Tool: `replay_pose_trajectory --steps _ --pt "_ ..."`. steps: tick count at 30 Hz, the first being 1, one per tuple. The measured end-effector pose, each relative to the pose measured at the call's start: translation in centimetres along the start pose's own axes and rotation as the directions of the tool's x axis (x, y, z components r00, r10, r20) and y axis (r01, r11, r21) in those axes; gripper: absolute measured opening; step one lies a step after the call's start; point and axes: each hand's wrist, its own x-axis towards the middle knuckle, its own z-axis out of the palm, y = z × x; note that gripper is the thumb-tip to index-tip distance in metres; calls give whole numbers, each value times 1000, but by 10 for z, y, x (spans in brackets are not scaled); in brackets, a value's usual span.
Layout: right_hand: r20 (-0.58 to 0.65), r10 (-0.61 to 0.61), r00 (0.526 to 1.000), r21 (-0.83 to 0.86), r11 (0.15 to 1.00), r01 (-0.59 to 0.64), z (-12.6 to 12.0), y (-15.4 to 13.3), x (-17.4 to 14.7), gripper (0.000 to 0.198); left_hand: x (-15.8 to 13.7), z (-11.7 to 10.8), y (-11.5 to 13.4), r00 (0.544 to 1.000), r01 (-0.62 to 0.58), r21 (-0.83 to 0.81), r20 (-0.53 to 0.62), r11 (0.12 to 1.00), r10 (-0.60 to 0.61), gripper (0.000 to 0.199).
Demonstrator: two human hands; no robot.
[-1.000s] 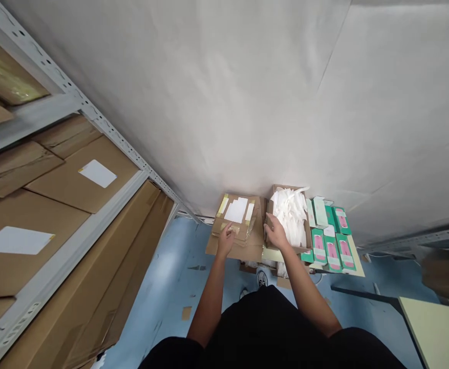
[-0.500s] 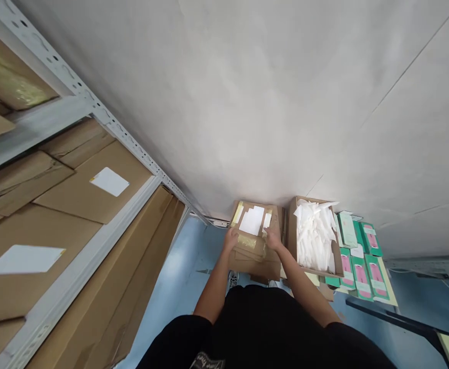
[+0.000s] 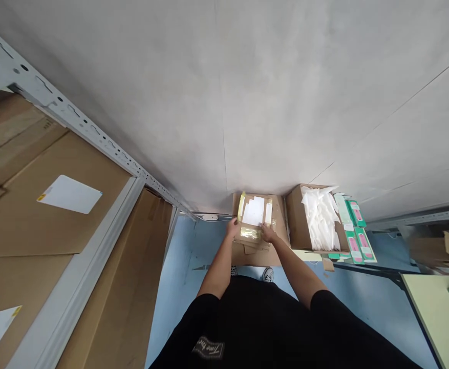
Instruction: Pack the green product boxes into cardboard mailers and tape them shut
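In the head view a brown cardboard piece with yellowish tape lies over a larger cardboard box by the wall. White paper labels cover its upper part. My left hand grips its left edge, fingers closed. On the right, my right hand closes on its lower right part, fingertips close to the labels. Whether the piece is a flat sheet or a shallow box I cannot tell. Just right stands an open carton full of white, thin bags or wrappers.
Green-and-pink boxes stand beyond the carton on a pale tabletop. At left a white metal rack holds large cartons. A grey wall rises ahead. At lower right is another pale table, with an opened box behind it.
The view has shifted, bringing both shoes and the right-hand table further into sight. Both hands keep hold of the cardboard piece, which shows more of the box around it.
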Motion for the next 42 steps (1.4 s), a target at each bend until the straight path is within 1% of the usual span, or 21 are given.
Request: replay_pose_trajectory --steps 4,7,8,10,12,14,15,17,18,19,20,23,25,27,29,31,33,35,37,39,42 --pt "-16 42 999 133 990 -40 -6 -1 -3 72 3 5 6 999 -43 -27 8 999 43 39" --pt "-54 81 995 221 973 -67 -8 -1 -12 68 -2 2 11 997 -71 -28 16 997 71 36" --pt "-78 101 992 255 964 -78 -8 0 -16 68 -4 1 14 996 -86 -49 26 995 87 36" --pt "-155 177 972 373 922 -108 -6 1 -26 72 -10 -1 21 987 -131 -152 73 980 144 40" --pt "-226 300 927 551 824 -132 -4 2 -37 77 -18 -1 30 960 -170 -307 163 936 228 45" --pt "-203 410 889 732 667 -141 -4 2 -49 82 -30 0 39 909 -164 -430 282 888 305 51" --pt "-163 436 885 800 584 -140 -6 2 -54 84 -37 0 44 879 -143 -464 347 874 328 54" --pt "-95 430 898 900 422 -106 -12 0 -65 83 -51 -2 55 818 -93 -488 460 868 346 62" --pt "-93 405 909 933 355 -63 -17 0 -70 82 -57 -5 60 793 -80 -486 498 870 351 66" --pt "-115 375 920 952 306 -6 -22 0 -75 81 -62 -9 67 774 -81 -480 521 873 359 70" --pt "-152 342 927 960 274 56 -29 0 -80 80 -66 -14 75 764 -93 -475 529 875 369 72" --pt "-269 265 926 947 247 204 -52 6 -95 73 -72 -30 101 759 -168 -478 496 862 423 76" --pt "-324 245 914 934 235 268 -68 12 -106 67 -72 -37 120 755 -232 -489 455 841 473 76" --pt "-366 239 899 922 226 315 -84 19 -115 63 -71 -39 136 761 -309 -464 402 830 509 75" --pt "-414 244 877 901 245 357 -97 24 -123 60 -72 -34 147 779 -369 -426 343 826 525 72" --pt "-485 263 834 867 267 420 -106 29 -129 58 -77 -24 152 794 -425 -405 263 810 548 67" --pt "-550 285 785 831 279 481 -112 33 -135 56 -84 -11 152 806 -469 -399 169 787 567 64" --pt "-573 298 764 817 284 502 -114 38 -141 55 -92 3 148 819 -494 -398 86 773 567 62" --pt "-561 284 777 825 274 495 -112 44 -146 54 -100 15 142 833 -499 -395 27 771 553 60" --pt "-530 241 813 844 244 478 -108 50 -151 53 -107 25 136 843 -501 -382 -11 777 538 58" --pt "-467 183 865 879 200 432 -98 59 -155 51 -115 35 124 854 -499 -335 -35 799 519 56"
